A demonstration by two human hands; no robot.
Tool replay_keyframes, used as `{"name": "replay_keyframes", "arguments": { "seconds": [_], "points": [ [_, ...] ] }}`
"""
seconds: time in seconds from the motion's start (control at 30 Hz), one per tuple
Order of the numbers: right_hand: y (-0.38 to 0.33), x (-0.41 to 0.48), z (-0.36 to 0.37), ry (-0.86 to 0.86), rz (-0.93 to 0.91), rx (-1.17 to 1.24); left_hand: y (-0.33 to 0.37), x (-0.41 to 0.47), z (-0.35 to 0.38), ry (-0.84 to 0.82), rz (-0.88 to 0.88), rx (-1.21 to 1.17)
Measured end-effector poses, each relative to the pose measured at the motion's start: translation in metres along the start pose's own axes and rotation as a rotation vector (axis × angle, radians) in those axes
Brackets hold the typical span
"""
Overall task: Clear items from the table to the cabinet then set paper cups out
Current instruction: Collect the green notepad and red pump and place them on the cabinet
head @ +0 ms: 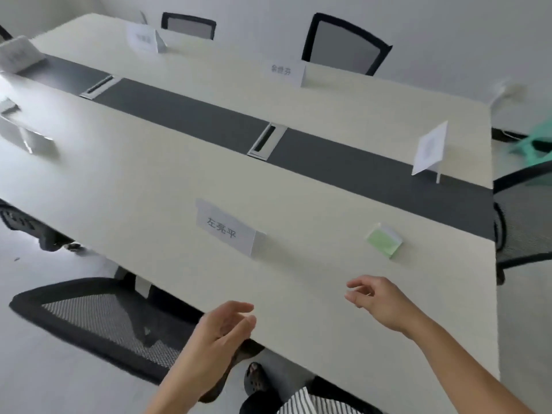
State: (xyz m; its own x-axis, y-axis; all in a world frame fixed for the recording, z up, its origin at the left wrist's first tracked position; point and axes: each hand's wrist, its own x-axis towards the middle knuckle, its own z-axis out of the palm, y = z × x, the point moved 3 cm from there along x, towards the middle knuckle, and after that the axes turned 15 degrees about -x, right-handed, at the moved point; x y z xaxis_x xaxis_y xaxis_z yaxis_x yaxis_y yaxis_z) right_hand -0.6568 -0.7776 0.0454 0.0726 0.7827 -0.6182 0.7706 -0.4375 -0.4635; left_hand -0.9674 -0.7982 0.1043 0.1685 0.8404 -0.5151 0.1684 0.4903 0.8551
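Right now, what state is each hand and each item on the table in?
left hand: open, empty, at the near edge of the table.
right hand: open, fingers loosely curled, empty, over the table.
nearest name card: standing on the table, untouched.
green packet: resting on the table beyond the right hand, untouched.
end name card: standing, untouched.
far name card: standing, untouched.

A name card (228,231) stood on the near half of the surface (149,180), with a small box (384,240) to its right, apart from it. Behind both, a centre strip (191,115) ran along the surface, with a cable hatch (267,141) set in it and a second card (430,149) at the strip near the right end. A third card (285,72) stood on the far half, before a chair (346,44).
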Motion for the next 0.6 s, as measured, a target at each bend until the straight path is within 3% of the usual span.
{"name": "replay_keyframes", "arguments": {
  "seconds": [0.17,0.3,0.47,0.6],
  "points": [
    [0.035,0.063,-0.025,0.280,0.215,-0.105,0.020,0.051,0.013,-0.144,-0.020,0.108],
    [0.065,0.121,-0.052,0.480,0.328,-0.166,0.031,0.071,0.028,-0.138,-0.050,0.177],
    [0.093,0.177,-0.053,0.437,0.334,-0.260,0.028,0.075,0.044,-0.087,-0.129,0.196],
    [0.092,0.183,-0.052,0.496,0.308,-0.392,0.024,0.072,0.052,-0.078,-0.189,0.193]
  ]
}}
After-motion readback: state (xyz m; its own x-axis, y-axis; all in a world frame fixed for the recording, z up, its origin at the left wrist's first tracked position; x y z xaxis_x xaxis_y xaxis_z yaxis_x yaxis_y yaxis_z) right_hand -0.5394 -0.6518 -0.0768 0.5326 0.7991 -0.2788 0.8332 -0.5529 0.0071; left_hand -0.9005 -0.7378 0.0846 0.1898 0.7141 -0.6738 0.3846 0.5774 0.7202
